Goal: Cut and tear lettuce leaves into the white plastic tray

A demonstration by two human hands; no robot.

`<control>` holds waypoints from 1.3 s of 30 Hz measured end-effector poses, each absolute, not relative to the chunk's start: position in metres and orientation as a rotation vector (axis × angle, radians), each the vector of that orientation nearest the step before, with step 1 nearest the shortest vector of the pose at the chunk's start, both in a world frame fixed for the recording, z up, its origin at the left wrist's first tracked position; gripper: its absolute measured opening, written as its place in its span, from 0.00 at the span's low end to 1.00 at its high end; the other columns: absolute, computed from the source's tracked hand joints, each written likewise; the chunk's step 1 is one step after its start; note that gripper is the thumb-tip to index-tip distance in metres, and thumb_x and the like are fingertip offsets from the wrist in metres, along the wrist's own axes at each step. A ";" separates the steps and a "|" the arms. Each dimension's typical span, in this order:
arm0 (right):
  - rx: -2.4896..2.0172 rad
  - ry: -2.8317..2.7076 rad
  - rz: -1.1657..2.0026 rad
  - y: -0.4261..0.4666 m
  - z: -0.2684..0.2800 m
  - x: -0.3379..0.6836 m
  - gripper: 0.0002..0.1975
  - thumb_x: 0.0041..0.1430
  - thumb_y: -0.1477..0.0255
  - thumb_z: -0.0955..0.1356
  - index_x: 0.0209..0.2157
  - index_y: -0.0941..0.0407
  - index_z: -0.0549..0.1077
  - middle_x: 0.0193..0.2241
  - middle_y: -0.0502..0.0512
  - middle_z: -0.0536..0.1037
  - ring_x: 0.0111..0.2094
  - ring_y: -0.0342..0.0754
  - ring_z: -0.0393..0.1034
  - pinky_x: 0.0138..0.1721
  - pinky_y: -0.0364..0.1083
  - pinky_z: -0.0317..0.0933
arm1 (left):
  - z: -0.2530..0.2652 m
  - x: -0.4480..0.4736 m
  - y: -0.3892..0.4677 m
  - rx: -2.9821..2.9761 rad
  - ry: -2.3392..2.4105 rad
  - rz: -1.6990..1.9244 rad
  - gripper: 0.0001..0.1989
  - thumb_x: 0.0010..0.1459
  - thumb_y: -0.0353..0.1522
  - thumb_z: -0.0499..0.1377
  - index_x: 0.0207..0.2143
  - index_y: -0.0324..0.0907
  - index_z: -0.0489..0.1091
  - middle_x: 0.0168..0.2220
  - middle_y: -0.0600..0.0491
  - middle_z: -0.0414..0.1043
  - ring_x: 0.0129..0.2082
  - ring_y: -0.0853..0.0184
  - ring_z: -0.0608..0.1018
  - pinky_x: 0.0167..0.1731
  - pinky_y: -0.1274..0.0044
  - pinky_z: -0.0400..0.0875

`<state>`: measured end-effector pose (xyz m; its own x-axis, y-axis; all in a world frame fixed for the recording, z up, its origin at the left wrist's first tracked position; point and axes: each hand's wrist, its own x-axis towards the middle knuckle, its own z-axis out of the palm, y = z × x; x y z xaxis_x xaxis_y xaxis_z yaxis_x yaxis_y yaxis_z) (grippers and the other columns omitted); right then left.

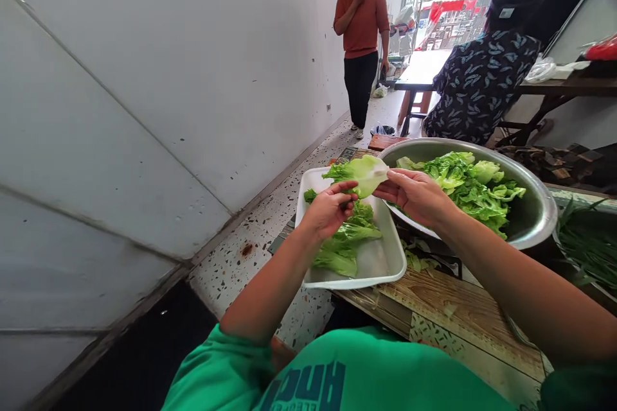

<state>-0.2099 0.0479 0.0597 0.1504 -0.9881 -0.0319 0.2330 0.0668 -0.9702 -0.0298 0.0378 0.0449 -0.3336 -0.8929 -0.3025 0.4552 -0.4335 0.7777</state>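
Right hand (418,196) pinched a lettuce leaf (362,174); left hand (328,210) curled nearby, hold unclear. Leaves (346,249) lay in the bench's (438,292) left-edge tray (398,263); a heap (463,183) remained in the basin (545,221).

Room on the left, a metal basin (545,213) in the way on the right
Between the wall (144,64) and the white tray (396,263), the left hand (330,210) could pass above the floor (260,231); rightward, the basin's raised rim stands just beside the tray, while the desk (463,308) leaves a bare strip before it
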 end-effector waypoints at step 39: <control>-0.877 1.152 -1.322 0.012 0.074 -0.256 0.06 0.63 0.75 0.70 0.32 0.58 0.70 0.23 0.49 0.77 0.21 0.41 0.72 0.26 0.41 0.73 | 0.037 -0.034 0.047 0.893 -1.031 -1.824 0.10 0.53 0.28 0.65 0.39 0.35 0.75 0.24 0.57 0.66 0.21 0.76 0.65 0.21 0.81 0.55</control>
